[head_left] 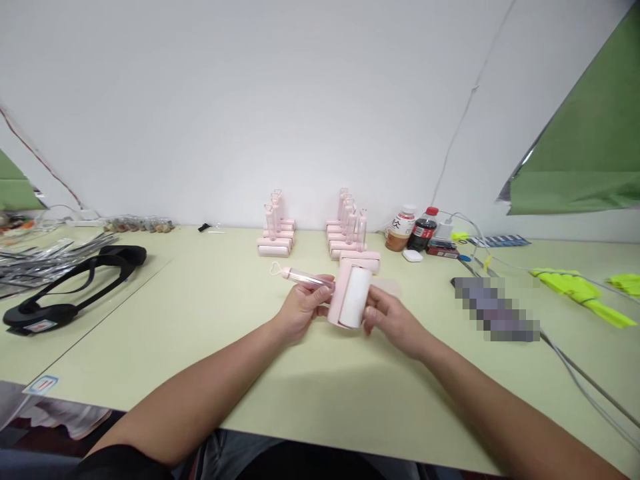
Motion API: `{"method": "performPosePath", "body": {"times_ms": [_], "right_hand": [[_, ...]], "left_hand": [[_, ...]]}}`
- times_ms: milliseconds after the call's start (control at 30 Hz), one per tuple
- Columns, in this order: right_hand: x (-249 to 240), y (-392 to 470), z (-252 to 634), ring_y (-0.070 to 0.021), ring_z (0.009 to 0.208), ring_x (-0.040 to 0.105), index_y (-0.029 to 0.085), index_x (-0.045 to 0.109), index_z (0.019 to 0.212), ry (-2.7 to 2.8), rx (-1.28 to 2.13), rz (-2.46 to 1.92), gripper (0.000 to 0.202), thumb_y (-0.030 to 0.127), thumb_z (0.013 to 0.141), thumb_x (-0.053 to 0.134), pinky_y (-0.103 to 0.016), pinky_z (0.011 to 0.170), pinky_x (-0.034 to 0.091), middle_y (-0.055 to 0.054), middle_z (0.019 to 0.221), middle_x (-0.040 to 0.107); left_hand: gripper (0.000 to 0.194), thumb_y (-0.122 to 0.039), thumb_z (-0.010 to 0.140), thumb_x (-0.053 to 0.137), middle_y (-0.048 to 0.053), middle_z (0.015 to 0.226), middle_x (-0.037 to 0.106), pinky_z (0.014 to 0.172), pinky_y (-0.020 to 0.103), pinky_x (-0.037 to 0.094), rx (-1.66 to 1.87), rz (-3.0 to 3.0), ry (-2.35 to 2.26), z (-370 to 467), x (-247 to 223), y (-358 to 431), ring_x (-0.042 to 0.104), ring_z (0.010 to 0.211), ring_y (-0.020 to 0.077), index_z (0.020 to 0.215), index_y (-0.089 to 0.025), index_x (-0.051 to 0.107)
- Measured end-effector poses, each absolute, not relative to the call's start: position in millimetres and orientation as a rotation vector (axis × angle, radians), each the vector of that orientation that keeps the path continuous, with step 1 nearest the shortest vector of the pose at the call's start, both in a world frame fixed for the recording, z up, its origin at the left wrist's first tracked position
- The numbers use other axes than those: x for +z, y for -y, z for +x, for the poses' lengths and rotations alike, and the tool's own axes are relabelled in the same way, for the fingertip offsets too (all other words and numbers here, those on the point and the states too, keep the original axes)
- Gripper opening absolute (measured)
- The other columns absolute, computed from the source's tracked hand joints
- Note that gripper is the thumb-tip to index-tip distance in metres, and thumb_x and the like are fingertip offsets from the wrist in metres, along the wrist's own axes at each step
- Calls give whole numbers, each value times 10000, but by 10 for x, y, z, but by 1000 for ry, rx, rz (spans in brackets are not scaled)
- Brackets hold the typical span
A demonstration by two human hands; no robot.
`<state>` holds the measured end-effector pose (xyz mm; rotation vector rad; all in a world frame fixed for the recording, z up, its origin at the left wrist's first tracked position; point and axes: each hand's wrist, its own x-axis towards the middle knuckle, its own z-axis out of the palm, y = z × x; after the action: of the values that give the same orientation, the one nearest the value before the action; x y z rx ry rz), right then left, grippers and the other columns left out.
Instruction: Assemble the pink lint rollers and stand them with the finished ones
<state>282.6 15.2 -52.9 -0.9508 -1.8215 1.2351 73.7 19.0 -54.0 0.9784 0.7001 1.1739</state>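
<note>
A pink lint roller (354, 297) with a white paper roll is held up in front of me, over the table. Its clear handle, ending in a heart-shaped loop, points to the left. My left hand (303, 305) is closed around the handle near the head. Against the right side of the white roll press the fingers of my right hand (393, 319), partly hidden behind it. Beyond my hands, more pink lint rollers stand upright in two rows, a left row (273, 250) and a longer right row (361, 257), its nearest one just behind the held roller.
A black headset-like frame (75, 310) and clear plastic packets (55, 263) lie on the left. At the right stand a tea-coloured bottle (400, 230) and a cola bottle (423, 230). A blurred-out object (495, 310), cables and yellow-green cloth (570, 287) lie further right.
</note>
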Motion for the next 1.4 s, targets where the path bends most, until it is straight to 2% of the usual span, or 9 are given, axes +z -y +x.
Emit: {"method": "performPosePath", "body": {"times_ms": [100, 200, 267, 333, 400, 500, 767, 1000, 1400], "right_hand": [[-585, -78, 2695, -201, 673, 593, 171, 564, 1131, 1666, 1374, -964, 571, 566, 741, 699, -319, 493, 541, -85, 888, 641], [-616, -116, 2701, -166, 597, 548, 175, 552, 1086, 1612, 1308, -1099, 480, 471, 743, 710, -298, 448, 511, -51, 834, 608], [-615, -138, 2726, -154, 604, 536, 181, 553, 1077, 1658, 1250, -1141, 410, 407, 763, 686, -279, 478, 485, -36, 833, 601], [-608, -127, 2732, -159, 672, 542, 187, 566, 1058, 1758, 1190, -1110, 340, 363, 783, 660, -271, 555, 466, -27, 862, 601], [-604, -85, 2717, -157, 718, 524, 192, 576, 1029, 1892, 1114, -1050, 283, 345, 800, 642, -263, 604, 437, -13, 862, 583], [-608, -11, 2681, -138, 687, 467, 192, 572, 926, 2103, 975, -1005, 188, 305, 794, 644, -245, 587, 375, 10, 797, 526], [-672, 21, 2638, -153, 720, 498, 191, 572, 912, 2286, 970, -950, 190, 308, 785, 652, -246, 618, 378, -4, 842, 574], [-627, 49, 2577, -192, 779, 561, 204, 569, 931, 2274, 930, -1027, 227, 288, 751, 680, -263, 648, 406, -23, 906, 624], [-637, 53, 2550, -183, 754, 530, 201, 539, 974, 2172, 1052, -885, 283, 403, 793, 622, -270, 646, 405, -28, 887, 597]], "left_hand": [[557, -619, 673, 731, 75, 891, 671, 570, 276, 501, 1056, 1196, -845, 752, -532, -123, 633, 770, 196, 973, -156, 653], [503, -662, 754, 612, 17, 614, 570, 441, 236, 356, 765, 1530, -1140, 688, -468, -56, 528, 549, 142, 669, -167, 576], [493, -600, 799, 598, -22, 516, 463, 451, 240, 300, 686, 1801, -1221, 632, -364, 0, 429, 483, 108, 565, -179, 492], [387, -506, 844, 588, -7, 603, 518, 525, 256, 346, 836, 2076, -1202, 587, -223, 52, 465, 567, 124, 636, -182, 546], [239, -432, 836, 626, 47, 866, 612, 677, 287, 421, 977, 2317, -1103, 555, -79, 81, 547, 804, 182, 859, -194, 622], [293, -372, 801, 683, 81, 1075, 574, 824, 321, 424, 862, 2514, -943, 516, 74, 70, 513, 1010, 229, 1027, -208, 592], [340, -400, 725, 735, 4, 878, 535, 620, 267, 344, 365, 2461, -916, 514, 244, -45, 473, 741, 159, 902, -210, 515], [390, -399, 641, 780, -20, 743, 498, 526, 263, 281, 225, 2411, -789, 579, 374, -200, 410, 611, 136, 789, -216, 470], [414, -372, 583, 822, -39, 693, 489, 497, 236, 298, 86, 2230, -705, 500, 525, -397, 410, 595, 122, 751, -219, 476]]}}
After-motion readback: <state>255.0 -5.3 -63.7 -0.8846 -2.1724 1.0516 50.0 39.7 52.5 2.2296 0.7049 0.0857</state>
